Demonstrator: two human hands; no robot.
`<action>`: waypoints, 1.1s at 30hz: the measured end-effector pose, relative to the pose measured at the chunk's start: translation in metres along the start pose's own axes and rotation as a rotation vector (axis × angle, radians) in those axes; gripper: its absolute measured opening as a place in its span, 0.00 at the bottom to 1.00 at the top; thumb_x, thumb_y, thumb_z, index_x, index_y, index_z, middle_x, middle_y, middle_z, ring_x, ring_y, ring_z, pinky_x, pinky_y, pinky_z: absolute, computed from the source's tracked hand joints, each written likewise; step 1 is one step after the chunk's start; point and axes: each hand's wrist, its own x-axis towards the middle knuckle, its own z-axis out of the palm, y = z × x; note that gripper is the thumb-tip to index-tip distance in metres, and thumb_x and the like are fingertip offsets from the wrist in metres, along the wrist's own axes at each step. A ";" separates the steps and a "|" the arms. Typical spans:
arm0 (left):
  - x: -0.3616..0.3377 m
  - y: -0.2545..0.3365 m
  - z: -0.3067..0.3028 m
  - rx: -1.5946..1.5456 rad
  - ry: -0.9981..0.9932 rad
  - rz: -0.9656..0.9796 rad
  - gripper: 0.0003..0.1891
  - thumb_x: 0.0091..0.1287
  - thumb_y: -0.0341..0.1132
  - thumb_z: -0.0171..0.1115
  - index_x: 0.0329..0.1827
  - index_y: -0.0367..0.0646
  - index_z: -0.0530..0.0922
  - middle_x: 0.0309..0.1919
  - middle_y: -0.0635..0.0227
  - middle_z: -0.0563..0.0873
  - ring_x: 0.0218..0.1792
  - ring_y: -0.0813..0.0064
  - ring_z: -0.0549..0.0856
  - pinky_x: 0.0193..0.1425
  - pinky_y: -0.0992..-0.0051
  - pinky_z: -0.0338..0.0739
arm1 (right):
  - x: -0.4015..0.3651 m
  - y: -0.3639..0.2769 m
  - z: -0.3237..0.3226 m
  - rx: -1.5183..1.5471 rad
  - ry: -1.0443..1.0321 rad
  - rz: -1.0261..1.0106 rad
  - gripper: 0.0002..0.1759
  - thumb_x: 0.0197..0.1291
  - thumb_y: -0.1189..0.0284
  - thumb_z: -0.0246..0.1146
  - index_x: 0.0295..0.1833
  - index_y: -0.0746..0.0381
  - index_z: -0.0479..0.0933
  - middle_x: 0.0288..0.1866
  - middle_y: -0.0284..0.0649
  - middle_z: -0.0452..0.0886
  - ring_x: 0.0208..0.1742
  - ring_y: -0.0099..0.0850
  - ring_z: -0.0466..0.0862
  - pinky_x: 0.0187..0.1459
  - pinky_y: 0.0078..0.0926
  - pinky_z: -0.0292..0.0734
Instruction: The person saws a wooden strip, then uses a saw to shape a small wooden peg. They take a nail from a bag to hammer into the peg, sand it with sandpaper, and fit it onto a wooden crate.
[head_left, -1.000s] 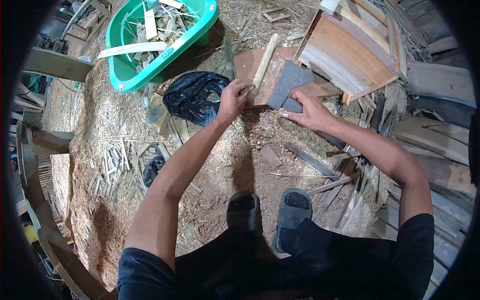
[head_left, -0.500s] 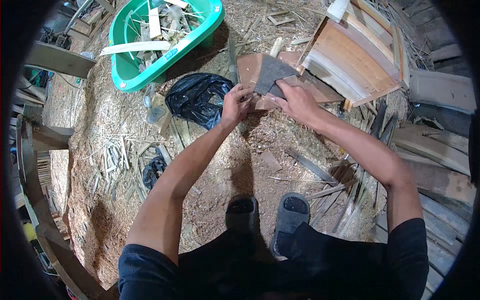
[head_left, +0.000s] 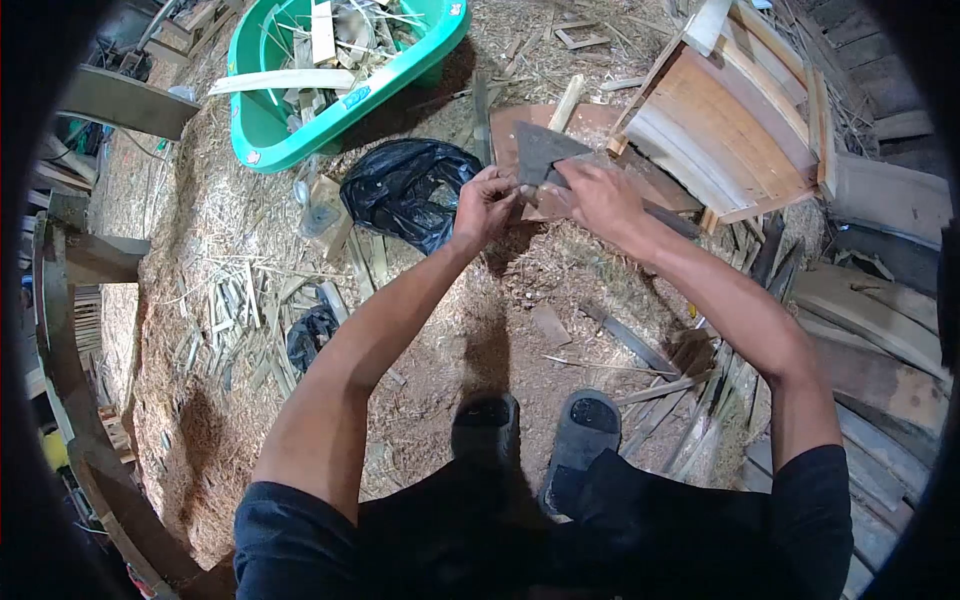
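Observation:
A dark grey, roughly triangular flat piece (head_left: 545, 150) is gripped at its right side by my right hand (head_left: 600, 200), whose fingers are closed on it. My left hand (head_left: 487, 205) is pinched at the lower left of that piece, its fingertips close to those of my right hand; what it holds is too small to make out. Beneath and behind the grey piece lies a reddish-brown board (head_left: 507, 125) on the ground. Just left of my left hand sits an open black plastic bag (head_left: 385, 195).
A green tub (head_left: 300, 145) of wood scraps stands at the upper left. A wooden slatted frame (head_left: 730, 130) is at the upper right. Wood strips (head_left: 630, 340) and shavings cover the ground around my sandals (head_left: 588, 420). Planks (head_left: 870, 310) lie along the right.
The view has shifted slightly, so the surroundings appear a little further right. My right hand and the grey piece have turned slightly, and the piece looks blurred at its edge.

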 end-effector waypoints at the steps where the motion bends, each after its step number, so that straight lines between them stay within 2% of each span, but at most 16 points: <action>1: -0.001 0.000 -0.001 0.010 -0.009 -0.013 0.06 0.62 0.26 0.69 0.40 0.37 0.86 0.35 0.67 0.83 0.38 0.75 0.81 0.44 0.77 0.74 | 0.000 -0.003 -0.004 0.017 -0.005 0.013 0.21 0.65 0.67 0.59 0.63 0.59 0.73 0.52 0.47 0.83 0.51 0.51 0.83 0.51 0.50 0.79; 4: -0.001 0.003 -0.003 0.045 -0.036 -0.056 0.09 0.60 0.22 0.68 0.43 0.37 0.87 0.38 0.64 0.84 0.42 0.72 0.83 0.48 0.77 0.75 | 0.003 -0.001 0.000 0.065 0.098 -0.008 0.20 0.64 0.68 0.59 0.62 0.59 0.74 0.53 0.46 0.83 0.51 0.52 0.83 0.51 0.50 0.79; 7: 0.000 0.007 -0.004 0.090 -0.047 -0.052 0.09 0.59 0.22 0.68 0.43 0.38 0.87 0.38 0.64 0.84 0.42 0.72 0.83 0.49 0.77 0.76 | 0.001 0.008 0.012 0.028 0.169 -0.146 0.19 0.65 0.66 0.59 0.60 0.59 0.75 0.52 0.47 0.83 0.47 0.53 0.84 0.49 0.50 0.80; 10: 0.000 0.004 -0.005 0.110 -0.034 0.017 0.10 0.59 0.22 0.68 0.43 0.38 0.87 0.38 0.64 0.84 0.42 0.71 0.83 0.48 0.77 0.76 | 0.003 0.009 0.013 -0.058 0.112 -0.152 0.20 0.66 0.63 0.59 0.59 0.61 0.76 0.52 0.47 0.84 0.46 0.51 0.85 0.49 0.48 0.81; 12: 0.000 -0.001 -0.003 0.101 -0.026 0.020 0.10 0.58 0.22 0.68 0.43 0.39 0.86 0.38 0.64 0.85 0.42 0.71 0.83 0.48 0.76 0.76 | 0.005 -0.001 -0.005 0.011 0.063 -0.072 0.19 0.66 0.66 0.59 0.60 0.60 0.76 0.53 0.47 0.83 0.47 0.50 0.85 0.49 0.48 0.80; 16: 0.001 0.002 -0.003 0.053 -0.040 -0.042 0.07 0.62 0.26 0.68 0.42 0.38 0.87 0.39 0.65 0.84 0.42 0.72 0.81 0.48 0.76 0.74 | 0.005 -0.006 -0.015 0.098 0.102 -0.052 0.18 0.64 0.69 0.59 0.60 0.60 0.76 0.53 0.47 0.83 0.48 0.48 0.85 0.49 0.48 0.80; 18: 0.000 0.005 -0.005 0.105 -0.067 -0.104 0.07 0.62 0.26 0.68 0.42 0.38 0.87 0.39 0.65 0.84 0.42 0.72 0.81 0.48 0.76 0.74 | 0.003 -0.002 -0.003 0.021 0.090 -0.107 0.18 0.65 0.68 0.59 0.58 0.61 0.76 0.52 0.48 0.83 0.47 0.49 0.85 0.47 0.49 0.80; 19: -0.001 0.003 -0.005 0.103 -0.059 -0.061 0.07 0.62 0.26 0.68 0.42 0.38 0.87 0.39 0.65 0.84 0.43 0.72 0.81 0.48 0.77 0.74 | 0.002 0.001 0.002 -0.017 0.084 -0.136 0.18 0.65 0.68 0.59 0.58 0.62 0.76 0.51 0.48 0.83 0.47 0.49 0.85 0.47 0.49 0.80; 22: 0.001 0.004 -0.005 0.099 -0.034 0.029 0.07 0.62 0.26 0.68 0.43 0.38 0.87 0.39 0.64 0.84 0.43 0.73 0.81 0.48 0.77 0.74 | 0.002 -0.002 0.003 -0.029 -0.027 -0.025 0.17 0.66 0.65 0.59 0.56 0.63 0.76 0.50 0.49 0.83 0.47 0.48 0.85 0.46 0.49 0.80; 28: 0.001 0.003 -0.002 0.044 -0.013 -0.028 0.08 0.60 0.25 0.69 0.42 0.38 0.87 0.37 0.64 0.85 0.41 0.71 0.83 0.48 0.76 0.76 | 0.004 -0.005 -0.013 0.112 0.173 -0.047 0.17 0.66 0.65 0.59 0.57 0.61 0.75 0.49 0.50 0.83 0.46 0.51 0.84 0.45 0.50 0.80; 30: 0.000 0.005 -0.002 0.023 0.004 0.000 0.08 0.60 0.25 0.69 0.42 0.39 0.87 0.36 0.64 0.84 0.39 0.71 0.82 0.47 0.75 0.75 | 0.002 -0.003 -0.007 0.108 0.167 -0.077 0.17 0.66 0.65 0.60 0.57 0.61 0.75 0.48 0.50 0.83 0.44 0.52 0.84 0.43 0.50 0.80; 33: 0.000 -0.004 -0.004 0.053 -0.066 -0.060 0.08 0.63 0.25 0.67 0.44 0.38 0.86 0.41 0.64 0.85 0.43 0.72 0.82 0.50 0.76 0.75 | 0.001 0.003 0.010 0.028 0.158 -0.144 0.17 0.66 0.65 0.60 0.56 0.61 0.75 0.47 0.51 0.83 0.41 0.53 0.85 0.40 0.48 0.81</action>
